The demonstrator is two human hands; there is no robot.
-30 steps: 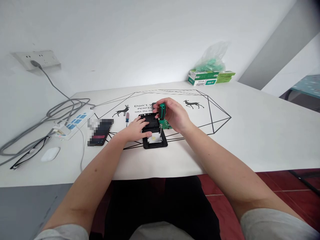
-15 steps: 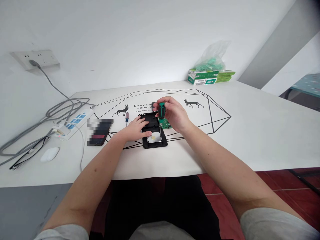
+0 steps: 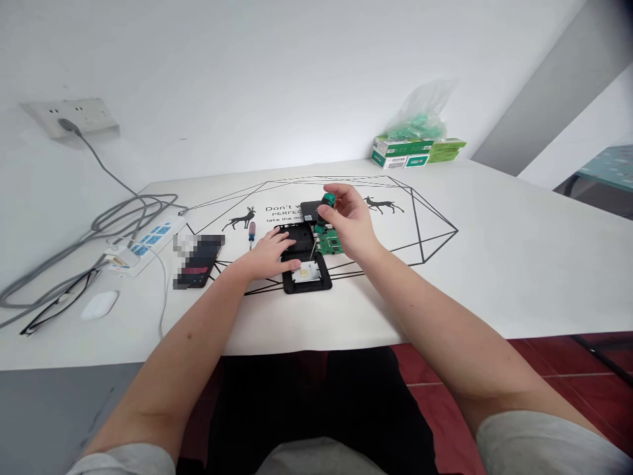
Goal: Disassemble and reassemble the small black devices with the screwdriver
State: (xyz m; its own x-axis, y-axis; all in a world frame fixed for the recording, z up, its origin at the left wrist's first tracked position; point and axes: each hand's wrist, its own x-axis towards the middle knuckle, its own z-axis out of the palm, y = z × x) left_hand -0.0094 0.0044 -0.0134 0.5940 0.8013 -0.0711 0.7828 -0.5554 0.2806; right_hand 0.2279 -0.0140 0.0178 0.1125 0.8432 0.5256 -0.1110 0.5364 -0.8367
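A black plastic device case (image 3: 306, 264) lies open on the white table mat (image 3: 445, 264) in front of me. My left hand (image 3: 270, 254) rests flat on its left side and holds it down. Held in my right hand (image 3: 351, 224), a green-handled screwdriver (image 3: 324, 211) leans with its tip down into the case. A green circuit board (image 3: 330, 243) lies just right of the case, under my right hand. A flat black cover (image 3: 311, 210) sits behind the case.
A small red-handled screwdriver (image 3: 252, 232) and a black phone (image 3: 198, 264) lie left of the case. Farther left are a power strip (image 3: 148, 241) with grey cables, glasses and a white mouse (image 3: 99, 305). Green boxes (image 3: 410, 152) stand at the back right.
My right hand has tilted the green screwdriver, its handle moving up and right and its tip swinging left into the case. My left hand has stayed put.
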